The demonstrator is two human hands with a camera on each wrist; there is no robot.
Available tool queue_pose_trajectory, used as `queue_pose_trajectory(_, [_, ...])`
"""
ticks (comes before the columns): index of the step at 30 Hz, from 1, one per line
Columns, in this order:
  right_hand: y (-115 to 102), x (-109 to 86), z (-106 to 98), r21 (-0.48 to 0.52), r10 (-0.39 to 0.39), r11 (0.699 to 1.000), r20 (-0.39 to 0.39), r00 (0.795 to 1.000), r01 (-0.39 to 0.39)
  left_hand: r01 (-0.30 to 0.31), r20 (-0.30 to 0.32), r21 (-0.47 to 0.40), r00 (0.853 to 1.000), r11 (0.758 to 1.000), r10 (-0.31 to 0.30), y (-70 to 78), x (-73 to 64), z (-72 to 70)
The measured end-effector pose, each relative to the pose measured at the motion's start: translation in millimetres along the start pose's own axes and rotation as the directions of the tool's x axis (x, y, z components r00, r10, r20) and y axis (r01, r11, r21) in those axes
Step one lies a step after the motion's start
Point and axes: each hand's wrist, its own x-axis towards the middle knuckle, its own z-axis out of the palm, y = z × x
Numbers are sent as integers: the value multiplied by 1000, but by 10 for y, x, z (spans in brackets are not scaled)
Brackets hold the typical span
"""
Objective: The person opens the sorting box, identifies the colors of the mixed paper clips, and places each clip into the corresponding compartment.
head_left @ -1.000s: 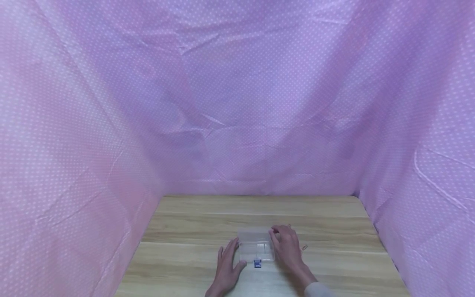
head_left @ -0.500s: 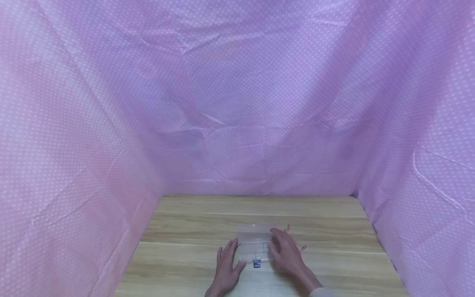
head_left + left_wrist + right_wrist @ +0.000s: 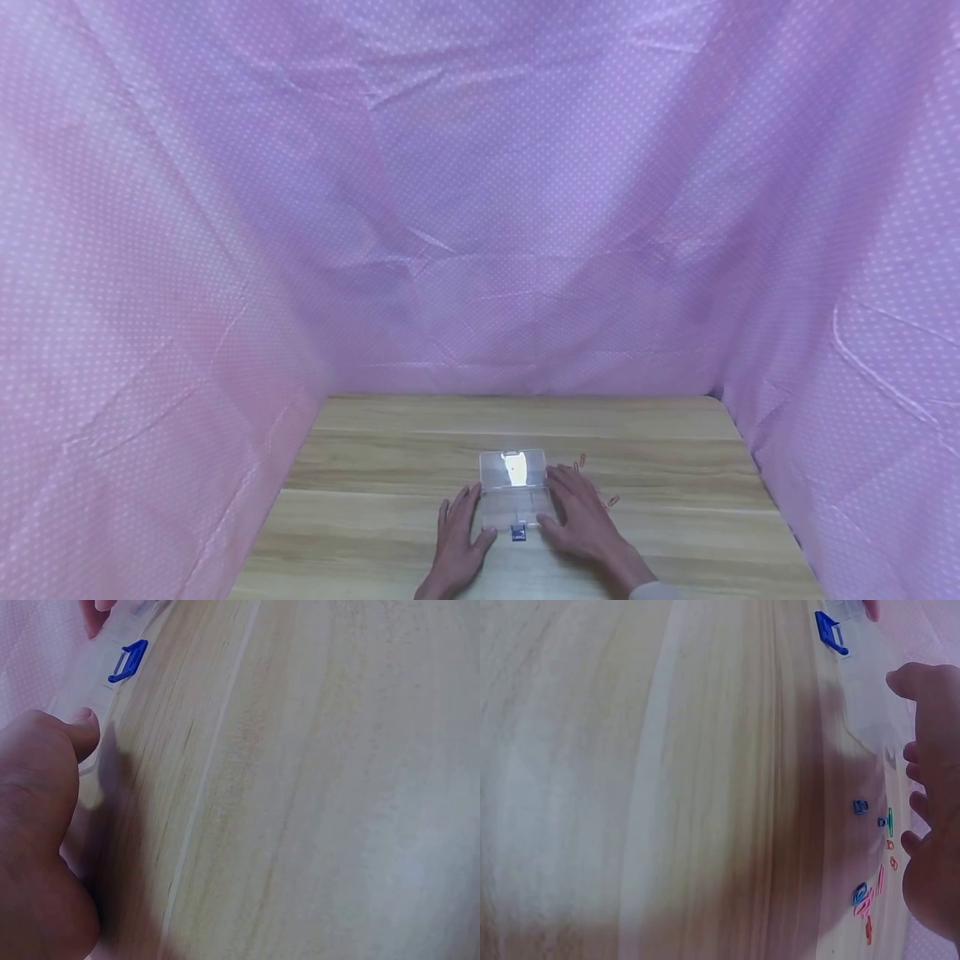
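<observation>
l. hand [image 3: 459, 546] & r. hand [image 3: 588, 521], apart w/ fingers loosely extended, flank an open-lidded clear plastic box [image 3: 498, 505] on a wood-grain table [image 3: 375, 467], blue latch [image 3: 518, 533] in front, coloured clips [image 3: 863, 906] at rt.

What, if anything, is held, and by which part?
No clear grip: the left hand and right hand flank the transparent box at its sides; whether they hold it cannot be told.

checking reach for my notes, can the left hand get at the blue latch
Probably yes: the left hand is at the clear box, its thumb close to the blue latch, with nothing visibly between them.
</observation>
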Motion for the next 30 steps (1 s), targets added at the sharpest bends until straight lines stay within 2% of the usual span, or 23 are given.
queue_pose_trajectory(2, [11, -1, 5, -17, -20, 1000, 2, 1000, 20, 2, -2, -4, 1000, 1000, -2, 2, 3, -4])
queue_pose_trajectory(6, [19, -14, 12, -41, -31, 999, 18, 999, 32, 39, 41, -19, 998, 999, -38, -5, 0, -24])
queue_pose_trajectory(13, [30, -18, 41, -122, -85, 989, -28, 996, 81, 53, 90, -7, 995, 999, -52, -25, -11, -40])
queue_pose_trajectory(17, [23, -11, 43, -136, -83, 987, -20, 996, 80, 56, 88, -14, 995, 998, -55, -12, -3, -47])
queue_pose_trajectory(24, [22, 11, 31, -147, -83, 986, -4, 997, 82, 95, 109, -35, 990, 995, -91, -17, 16, -56])
queue_pose_trajectory(30, [23, 25, 25, -140, -81, 987, 3, 997, 80, 83, 100, -16, 992, 996, -81, -56, 21, -39])
